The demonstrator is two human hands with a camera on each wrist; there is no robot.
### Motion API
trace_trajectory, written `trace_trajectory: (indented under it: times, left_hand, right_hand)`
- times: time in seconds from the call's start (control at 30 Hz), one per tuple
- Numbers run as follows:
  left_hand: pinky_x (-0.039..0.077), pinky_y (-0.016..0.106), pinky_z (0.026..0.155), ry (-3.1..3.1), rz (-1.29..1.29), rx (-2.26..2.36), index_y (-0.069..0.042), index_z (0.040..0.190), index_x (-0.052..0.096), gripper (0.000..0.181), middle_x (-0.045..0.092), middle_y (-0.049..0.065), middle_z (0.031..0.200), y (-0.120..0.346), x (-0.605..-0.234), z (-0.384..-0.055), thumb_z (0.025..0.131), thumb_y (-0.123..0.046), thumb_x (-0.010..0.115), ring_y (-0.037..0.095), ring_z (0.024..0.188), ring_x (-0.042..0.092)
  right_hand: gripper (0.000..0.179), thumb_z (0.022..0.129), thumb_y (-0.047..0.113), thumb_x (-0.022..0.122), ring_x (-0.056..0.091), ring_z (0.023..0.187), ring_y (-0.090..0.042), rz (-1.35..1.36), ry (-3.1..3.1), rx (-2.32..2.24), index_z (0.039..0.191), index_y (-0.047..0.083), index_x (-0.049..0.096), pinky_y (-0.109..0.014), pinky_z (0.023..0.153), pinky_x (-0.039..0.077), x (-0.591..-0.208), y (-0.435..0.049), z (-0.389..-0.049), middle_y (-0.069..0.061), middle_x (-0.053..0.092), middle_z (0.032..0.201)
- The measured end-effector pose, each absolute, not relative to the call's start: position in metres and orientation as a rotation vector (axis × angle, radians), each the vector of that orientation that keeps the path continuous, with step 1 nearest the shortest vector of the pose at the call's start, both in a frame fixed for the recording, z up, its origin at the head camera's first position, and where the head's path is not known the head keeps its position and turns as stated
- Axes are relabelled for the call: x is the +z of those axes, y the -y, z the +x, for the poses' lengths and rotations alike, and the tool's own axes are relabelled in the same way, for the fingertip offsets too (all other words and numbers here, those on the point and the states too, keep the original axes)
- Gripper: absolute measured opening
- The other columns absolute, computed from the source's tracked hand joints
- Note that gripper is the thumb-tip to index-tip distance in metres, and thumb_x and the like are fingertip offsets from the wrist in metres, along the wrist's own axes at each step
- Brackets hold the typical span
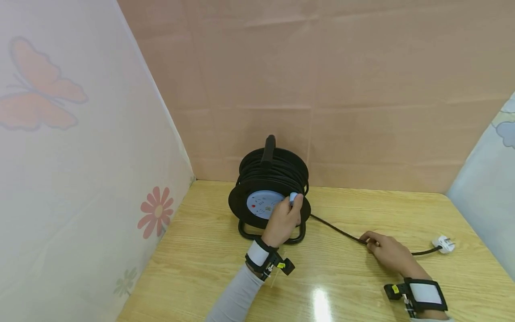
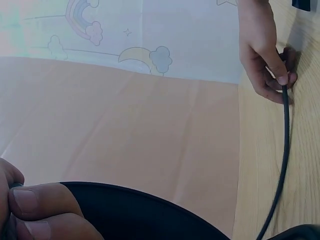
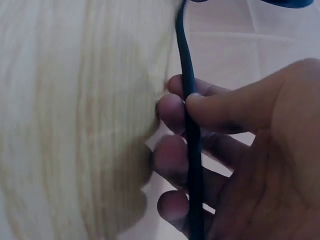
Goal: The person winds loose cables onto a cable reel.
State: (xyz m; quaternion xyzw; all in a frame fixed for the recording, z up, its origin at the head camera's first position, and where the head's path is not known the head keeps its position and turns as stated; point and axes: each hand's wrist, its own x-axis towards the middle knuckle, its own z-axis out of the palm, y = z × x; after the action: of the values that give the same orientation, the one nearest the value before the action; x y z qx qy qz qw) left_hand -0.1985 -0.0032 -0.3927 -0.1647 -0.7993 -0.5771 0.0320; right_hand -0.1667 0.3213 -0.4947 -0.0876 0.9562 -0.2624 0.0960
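Observation:
A black cable reel (image 1: 249, 214) with a blue socket face (image 1: 257, 203) stands on its frame toward the back of the table. My left hand (image 1: 283, 220) grips the light-blue winding knob (image 1: 293, 196) near the right side of the reel's front disc. From the reel's lower right, black cable (image 1: 334, 228) runs out to my right hand (image 1: 388, 252), which pinches it between thumb and fingers low over the wood. In the right wrist view the cable (image 3: 194, 165) crosses the curled fingers, thumb on top. Beyond that hand, the cable ends in a white plug (image 1: 444, 244).
The wooden table (image 1: 193, 268) meets a brown paper backdrop (image 1: 249, 67) just behind the reel. A white patterned panel (image 1: 100, 179) borders the left, and another panel (image 1: 483, 179) the right. The reel's black carry handle (image 1: 268, 152) sticks up on top.

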Motion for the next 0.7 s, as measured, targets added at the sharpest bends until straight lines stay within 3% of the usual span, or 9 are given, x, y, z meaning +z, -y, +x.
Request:
trace_trajectory:
  times: [0.13, 0.33, 0.7]
  left_hand:
    - [0.038, 0.025, 0.050, 2.472, -0.516, -1.753, -0.011, 0.073, 0.049, 0.054, 0.052, 0.000, 0.057, 0.003, -0.394, -0.198, 0.103, -0.053, 0.032, 0.016, 0.050, 0.048]
    - [0.043, 0.026, 0.052, 2.456, -0.532, -1.776, -0.011, 0.075, 0.050, 0.053, 0.052, 0.000, 0.057, -0.002, -0.399, -0.199, 0.103, -0.053, 0.033, 0.016, 0.051, 0.051]
    - [0.037, 0.023, 0.049, 2.485, -0.525, -1.815, -0.011, 0.077, 0.048, 0.054, 0.049, -0.001, 0.056, -0.008, -0.409, -0.194, 0.103, -0.055, 0.032, 0.012, 0.049, 0.046]
  right_hand:
    - [0.024, 0.096, 0.008, 0.045, 0.060, 0.096, -0.030, -0.229, -2.802, -0.804, 0.105, 0.015, 0.066, -0.051, 0.075, 0.047, -0.492, -0.320, -0.167, -0.009, 0.065, 0.107]
    - [0.025, 0.094, 0.007, 0.044, 0.059, 0.093, -0.027, -0.199, -2.802, -0.782, 0.104, 0.015, 0.065, -0.050, 0.074, 0.047, -0.492, -0.320, -0.167, -0.010, 0.064, 0.106]
    - [0.027, 0.103, 0.016, 0.038, 0.057, 0.106, -0.042, -0.203, -2.906, -0.799, 0.112, 0.008, 0.062, -0.059, 0.082, 0.045, -0.495, -0.321, -0.167, -0.016, 0.064, 0.112]
